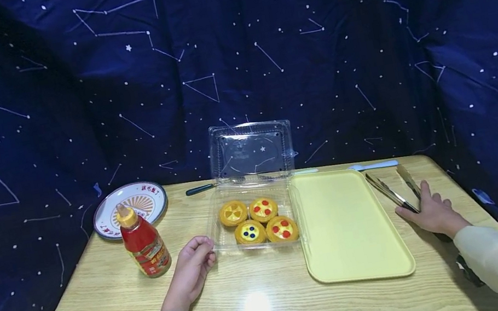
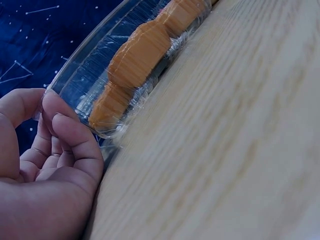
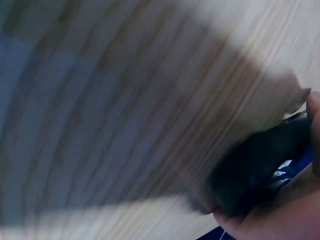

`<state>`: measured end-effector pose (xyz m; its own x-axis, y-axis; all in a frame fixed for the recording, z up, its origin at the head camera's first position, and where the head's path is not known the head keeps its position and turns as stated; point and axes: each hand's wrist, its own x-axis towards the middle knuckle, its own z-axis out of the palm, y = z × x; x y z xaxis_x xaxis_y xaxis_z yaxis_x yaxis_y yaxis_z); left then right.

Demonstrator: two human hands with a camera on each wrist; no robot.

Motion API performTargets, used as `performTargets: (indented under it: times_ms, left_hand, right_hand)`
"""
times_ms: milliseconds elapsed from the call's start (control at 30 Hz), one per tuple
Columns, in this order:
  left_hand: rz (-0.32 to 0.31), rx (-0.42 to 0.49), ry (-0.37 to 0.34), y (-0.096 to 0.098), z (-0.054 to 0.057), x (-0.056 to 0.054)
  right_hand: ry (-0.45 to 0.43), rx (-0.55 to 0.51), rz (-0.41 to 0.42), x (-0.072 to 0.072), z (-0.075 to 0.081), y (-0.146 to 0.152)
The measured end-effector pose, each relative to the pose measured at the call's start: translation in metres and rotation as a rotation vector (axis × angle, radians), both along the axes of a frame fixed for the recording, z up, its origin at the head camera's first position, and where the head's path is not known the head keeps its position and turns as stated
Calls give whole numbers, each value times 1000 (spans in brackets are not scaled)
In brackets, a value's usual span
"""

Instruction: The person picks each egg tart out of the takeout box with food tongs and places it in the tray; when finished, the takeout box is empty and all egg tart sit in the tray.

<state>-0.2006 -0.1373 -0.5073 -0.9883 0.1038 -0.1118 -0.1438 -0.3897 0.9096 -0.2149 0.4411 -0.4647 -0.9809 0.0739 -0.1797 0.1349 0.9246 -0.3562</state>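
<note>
My left hand (image 1: 189,276) pinches the near left corner of a clear plastic clamshell box (image 1: 252,152), whose lid stands raised at the back. Several small tarts lie inside: one has blue dots (image 1: 250,232), two have red dots (image 1: 263,209), and one has a wedge pattern (image 1: 233,213). In the left wrist view, thumb and index finger meet on the box's edge, and the tarts (image 2: 140,55) show through its wall. At the right, my right hand (image 1: 432,216) reaches over metal tongs (image 1: 388,192), thumb and fingers around the black handles (image 3: 257,165). The tong arms spread apart, pointing away from me.
A yellow tray (image 1: 352,231) lies right of the box, between it and the tongs. A red sauce bottle (image 1: 146,248) stands at the left before a patterned plate (image 1: 155,191). Along the back lie a black-handled utensil (image 1: 200,189) and a light blue fork (image 1: 378,165).
</note>
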Motion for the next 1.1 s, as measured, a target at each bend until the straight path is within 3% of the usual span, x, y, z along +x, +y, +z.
performTargets:
  times_ms: [500,667,900,1100]
  left_hand:
    - [-11,6,8,1,0,0]
    - [-9,4,8,0,1,1]
    - [-5,8,5,-1,2,1]
    - [-3,4,-1,0,2,0]
  right_hand:
    - [103,13,-6,11,9,2]
    - [190,14,-1,12,17,0]
    - [314,22,29,13,35,-16]
    - [365,34,79,16,45,-39]
